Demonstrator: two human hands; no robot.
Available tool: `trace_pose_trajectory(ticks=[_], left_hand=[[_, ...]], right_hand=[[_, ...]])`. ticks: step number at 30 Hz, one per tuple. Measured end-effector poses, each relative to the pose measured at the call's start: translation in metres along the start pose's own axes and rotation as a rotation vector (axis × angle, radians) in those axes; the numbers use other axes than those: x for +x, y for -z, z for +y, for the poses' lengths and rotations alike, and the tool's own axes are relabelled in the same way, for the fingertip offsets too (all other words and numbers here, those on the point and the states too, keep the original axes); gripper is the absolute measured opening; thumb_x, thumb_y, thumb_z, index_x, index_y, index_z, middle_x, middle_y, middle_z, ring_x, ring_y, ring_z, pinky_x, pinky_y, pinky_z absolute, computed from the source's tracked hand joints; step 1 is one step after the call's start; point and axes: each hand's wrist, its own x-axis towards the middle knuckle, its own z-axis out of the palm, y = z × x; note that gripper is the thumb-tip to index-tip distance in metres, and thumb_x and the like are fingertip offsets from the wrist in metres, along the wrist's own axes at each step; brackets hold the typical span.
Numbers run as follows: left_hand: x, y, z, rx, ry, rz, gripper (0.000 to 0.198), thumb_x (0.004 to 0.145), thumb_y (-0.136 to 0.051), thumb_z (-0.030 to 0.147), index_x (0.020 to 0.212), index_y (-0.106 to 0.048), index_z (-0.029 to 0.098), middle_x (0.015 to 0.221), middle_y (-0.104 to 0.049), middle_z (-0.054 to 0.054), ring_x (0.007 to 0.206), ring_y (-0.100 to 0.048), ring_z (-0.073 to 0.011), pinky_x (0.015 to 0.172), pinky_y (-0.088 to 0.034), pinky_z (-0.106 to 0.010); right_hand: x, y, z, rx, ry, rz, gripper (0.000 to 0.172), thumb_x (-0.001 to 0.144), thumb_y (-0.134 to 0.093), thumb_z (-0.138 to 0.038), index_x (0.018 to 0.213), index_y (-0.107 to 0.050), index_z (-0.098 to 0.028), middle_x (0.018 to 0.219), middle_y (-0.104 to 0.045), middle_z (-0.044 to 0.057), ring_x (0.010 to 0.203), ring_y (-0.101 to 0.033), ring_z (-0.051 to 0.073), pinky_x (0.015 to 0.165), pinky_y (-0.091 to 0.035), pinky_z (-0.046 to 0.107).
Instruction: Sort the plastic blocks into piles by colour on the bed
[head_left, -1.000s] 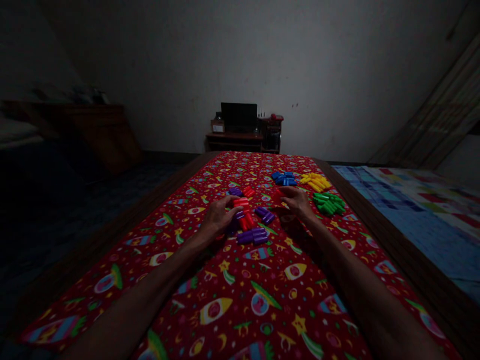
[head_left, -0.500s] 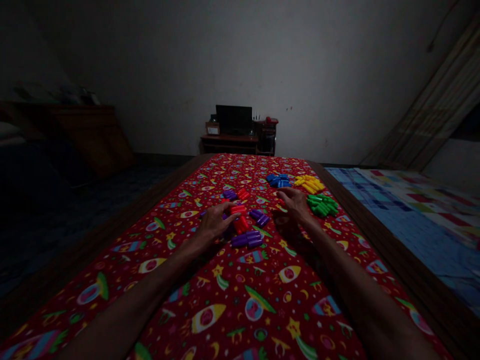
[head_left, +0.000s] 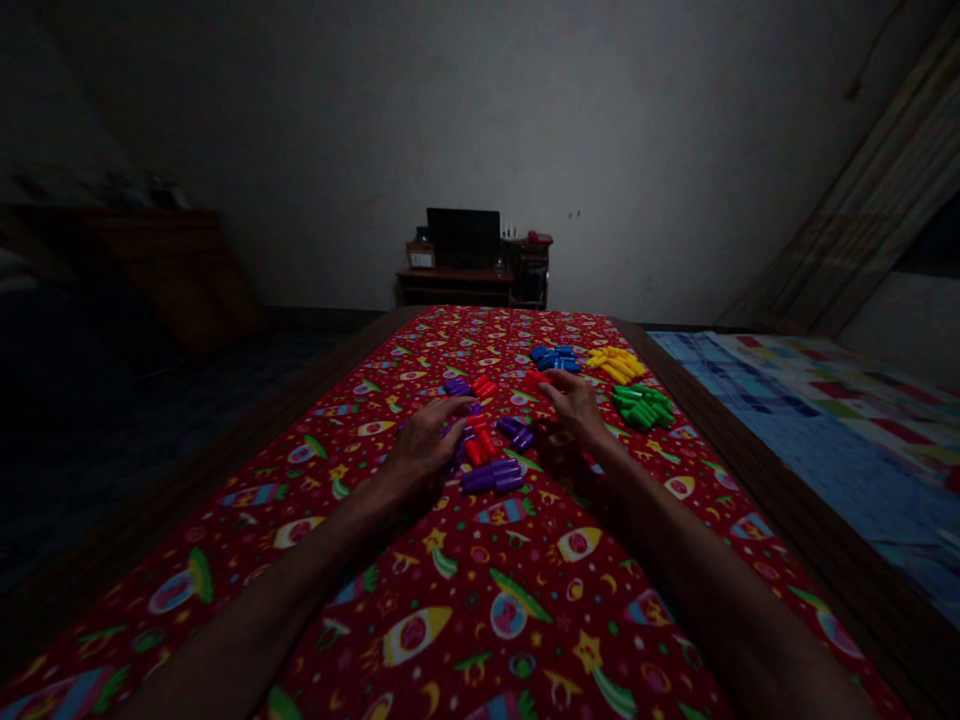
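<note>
My left hand hovers over the loose pile, its thumb and index finger apart. Under and beside it lie small glossy purple tube-shaped plastic pieces and red ones, partly hidden by the fingers. My right hand pinches a red plastic piece between thumb and fingertips, just in front of the blue pieces. More purple pieces lie between the hands.
Yellow pieces and green pieces form separate heaps at the right of the red patterned cloth. Beyond the table stands a monitor on a low desk. A bed with a blue checked sheet is at the right.
The red piece by my left thumb is gone from there, and a red piece now shows in my right fingertips. My right hand has shifted slightly left, and the view has moved a little.
</note>
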Motion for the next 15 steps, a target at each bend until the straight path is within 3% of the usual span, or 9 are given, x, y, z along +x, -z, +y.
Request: trace_pose_trajectory(ticks=[2,4,9,12,15], left_hand=[[0.002,0.005,-0.009,0.053,0.02,0.028,0.029,0.088,-0.046,0.028,0.108,-0.065,0.021,0.111,-0.07,-0.007,0.105,-0.063,-0.0227,0.095,-0.049,-0.039],[0.004,0.01,-0.021,0.113,0.037,0.04,0.027,0.086,-0.047,0.027,0.102,-0.067,0.02,0.109,-0.07,-0.008,0.104,-0.064,-0.0238,0.095,-0.049,-0.039],[0.0,0.018,-0.051,0.228,0.095,0.013,0.03,0.082,-0.043,0.024,0.095,-0.07,0.021,0.104,-0.072,-0.007,0.101,-0.065,-0.0232,0.095,-0.049,-0.036],[-0.002,0.018,-0.062,0.227,0.156,0.011,0.032,0.083,-0.041,0.028,0.093,-0.07,0.022,0.103,-0.072,-0.007,0.098,-0.065,-0.0226,0.092,-0.049,-0.034],[-0.002,0.015,-0.067,0.199,0.199,0.001,0.034,0.083,-0.04,0.031,0.094,-0.071,0.022,0.103,-0.073,-0.007,0.096,-0.066,-0.0226,0.09,-0.05,-0.033]], right_hand=[[0.006,0.011,0.019,0.0,-0.058,0.126,0.034,0.08,-0.059,-0.046,0.094,-0.071,-0.017,0.093,-0.072,0.008,0.087,-0.065,0.023,0.081,-0.049,0.035],[0.008,0.017,0.035,0.035,-0.099,0.172,0.04,0.078,-0.058,-0.051,0.091,-0.071,-0.016,0.09,-0.071,0.009,0.086,-0.065,0.023,0.079,-0.049,0.035],[0.009,0.018,0.059,0.098,-0.191,0.219,0.045,0.075,-0.054,-0.053,0.085,-0.071,-0.013,0.083,-0.072,0.009,0.079,-0.066,0.024,0.073,-0.049,0.033],[0.011,0.019,0.068,0.014,-0.253,0.262,0.042,0.075,-0.053,-0.05,0.079,-0.07,-0.013,0.077,-0.071,0.008,0.075,-0.064,0.023,0.07,-0.049,0.033],[0.01,0.021,0.075,-0.113,-0.267,0.213,0.038,0.077,-0.049,-0.045,0.066,-0.067,-0.014,0.063,-0.065,0.006,0.067,-0.062,0.023,0.065,-0.047,0.032]])
